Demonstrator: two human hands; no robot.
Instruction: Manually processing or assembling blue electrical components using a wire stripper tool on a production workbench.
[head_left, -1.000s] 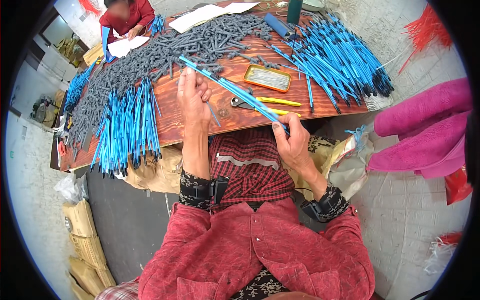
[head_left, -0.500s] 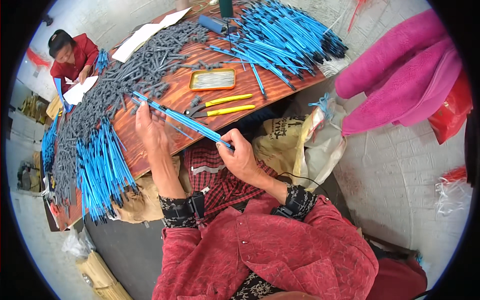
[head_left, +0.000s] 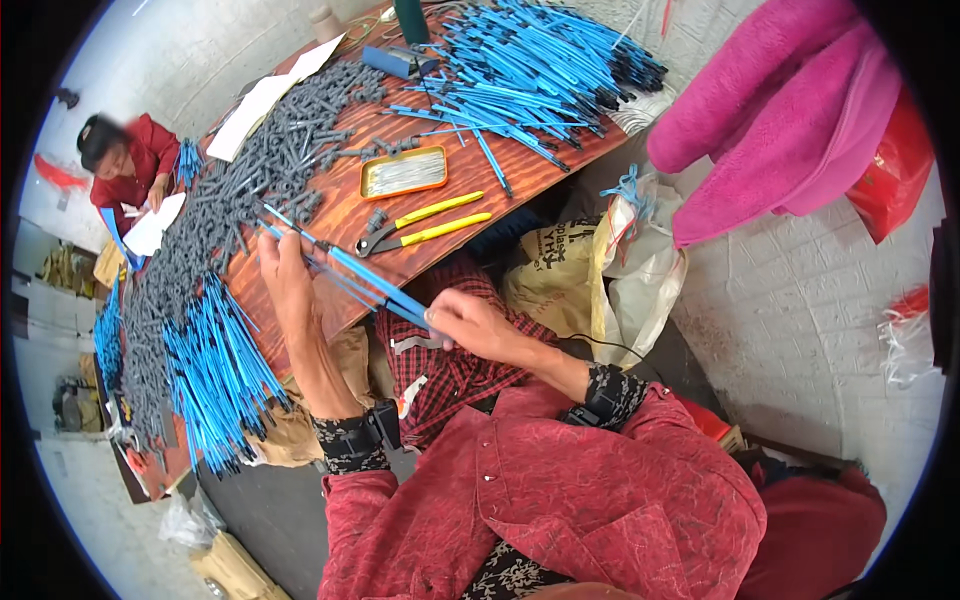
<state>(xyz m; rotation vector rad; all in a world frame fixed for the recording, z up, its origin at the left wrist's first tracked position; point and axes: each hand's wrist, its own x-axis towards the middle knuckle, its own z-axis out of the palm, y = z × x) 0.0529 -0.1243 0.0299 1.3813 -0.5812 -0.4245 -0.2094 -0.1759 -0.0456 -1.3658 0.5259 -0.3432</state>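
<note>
Several thin blue tubes (head_left: 362, 268) with black fittings slant across in front of me, blurred in part by motion. My left hand (head_left: 288, 270) holds their far end, its fingers closed around them. Lower down and to the right, my right hand (head_left: 472, 324) grips their near end between thumb and fingers. Just past the tubes, end-cutting pliers (head_left: 425, 222) with yellow handles lie on the wooden table (head_left: 345, 195). Behind the pliers is a yellow-rimmed tin (head_left: 404, 186) of thin metal pins.
A heap of grey plastic fittings (head_left: 215, 205) covers the table's left side. Blue tubes lie in a large pile (head_left: 530, 70) at the back and a bundle (head_left: 220, 370) at the left edge. A co-worker (head_left: 130, 165) sits far left. Sacks (head_left: 640, 270) stand right, below a pink cloth (head_left: 760, 110).
The view has shifted slightly. Both hands still hold the blue tubes, which now look more spread apart and blurred near the right hand.
</note>
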